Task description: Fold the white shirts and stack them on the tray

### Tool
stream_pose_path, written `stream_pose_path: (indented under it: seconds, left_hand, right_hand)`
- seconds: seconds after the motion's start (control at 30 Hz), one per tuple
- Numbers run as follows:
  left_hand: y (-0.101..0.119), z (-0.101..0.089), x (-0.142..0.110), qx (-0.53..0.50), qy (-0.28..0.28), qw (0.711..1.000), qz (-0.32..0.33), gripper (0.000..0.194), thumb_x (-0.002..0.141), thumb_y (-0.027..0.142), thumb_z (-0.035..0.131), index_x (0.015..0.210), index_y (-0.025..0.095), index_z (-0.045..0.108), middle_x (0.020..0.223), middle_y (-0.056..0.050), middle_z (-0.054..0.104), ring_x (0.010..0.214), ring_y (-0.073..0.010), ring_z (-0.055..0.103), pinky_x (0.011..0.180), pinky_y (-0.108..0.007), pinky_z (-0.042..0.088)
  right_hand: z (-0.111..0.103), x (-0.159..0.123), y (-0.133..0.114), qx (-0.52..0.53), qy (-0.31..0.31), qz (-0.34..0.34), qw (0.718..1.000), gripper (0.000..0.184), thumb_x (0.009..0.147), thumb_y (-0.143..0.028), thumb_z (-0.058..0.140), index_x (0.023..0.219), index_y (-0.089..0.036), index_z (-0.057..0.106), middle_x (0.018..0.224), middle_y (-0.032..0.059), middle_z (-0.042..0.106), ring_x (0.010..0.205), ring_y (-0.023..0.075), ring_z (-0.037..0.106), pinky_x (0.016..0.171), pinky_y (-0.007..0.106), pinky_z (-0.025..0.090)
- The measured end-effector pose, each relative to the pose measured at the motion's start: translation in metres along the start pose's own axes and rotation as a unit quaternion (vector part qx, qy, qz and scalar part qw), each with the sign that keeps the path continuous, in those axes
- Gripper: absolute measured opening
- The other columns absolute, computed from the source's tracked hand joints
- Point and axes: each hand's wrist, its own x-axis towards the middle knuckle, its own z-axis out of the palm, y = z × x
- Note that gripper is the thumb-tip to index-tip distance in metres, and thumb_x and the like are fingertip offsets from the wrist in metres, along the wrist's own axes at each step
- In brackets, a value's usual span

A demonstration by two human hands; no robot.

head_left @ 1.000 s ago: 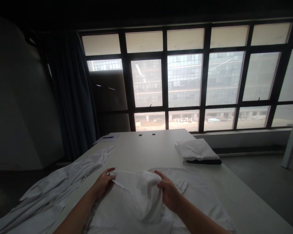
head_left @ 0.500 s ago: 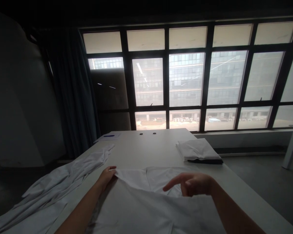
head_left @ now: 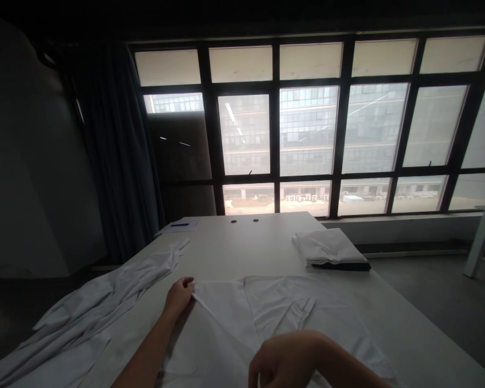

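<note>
Still pinches white cloth [head_left: 226,326] with left hand [head_left: 179,297], has drawn right hand [head_left: 286,355] nearer, can't tell if gripping.

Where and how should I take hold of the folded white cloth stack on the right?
Probably by the near edge of the folded white cloth stack, the right grip coming in low from the near side: the stack lies flat, and that edge faces the person, above a thin black layer.

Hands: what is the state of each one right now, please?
Left hand: closed, holding the cloth by its edge.
Right hand: curled; whether it holds anything cannot be told.
</note>
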Motion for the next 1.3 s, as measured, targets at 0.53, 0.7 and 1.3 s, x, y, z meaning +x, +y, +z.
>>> stream_pose_path:
  seconds: [0.53, 0.7, 1.3]
  left_hand:
    - [0.006, -0.004, -0.011, 0.266, 0.018, 0.956, 0.125, 0.024, 0.087, 0.028, 0.055, 0.104, 0.02, 0.071, 0.108, -0.011, 0.072, 0.103, -0.0287, 0.065, 0.09, -0.034, 0.046]
    - [0.006, -0.006, -0.012, 0.321, 0.009, 0.938, 0.129, 0.028, 0.091, 0.027, 0.049, 0.11, 0.02, 0.069, 0.114, -0.009, 0.069, 0.105, -0.0256, 0.062, 0.091, -0.033, 0.045]
    - [0.006, -0.035, -0.011, 0.422, -0.074, 0.897, 0.112, 0.042, 0.097, 0.041, 0.038, 0.131, 0.034, 0.062, 0.134, -0.01, 0.058, 0.118, -0.0308, 0.054, 0.094, -0.048, 0.044]
  right_hand:
    - [-0.092, 0.138, 0.083, 0.069, 0.451, 0.192, 0.869, 0.024, 0.085, -0.026, 0.066, 0.104, -0.012, 0.067, 0.093, 0.0054, 0.068, 0.084, 0.0157, 0.061, 0.072, 0.025, 0.046]
    - [-0.105, 0.166, 0.087, 0.075, 0.428, 0.206, 0.877, 0.036, 0.095, -0.041, 0.061, 0.119, -0.014, 0.061, 0.118, 0.0069, 0.062, 0.1, 0.0201, 0.063, 0.085, 0.038, 0.056]
    - [-0.083, 0.163, 0.099, -0.171, 0.461, 0.188, 0.85, 0.04, 0.087, -0.036, 0.051, 0.123, -0.026, 0.066, 0.132, 0.0067, 0.061, 0.129, 0.0256, 0.045, 0.11, 0.043, 0.028]
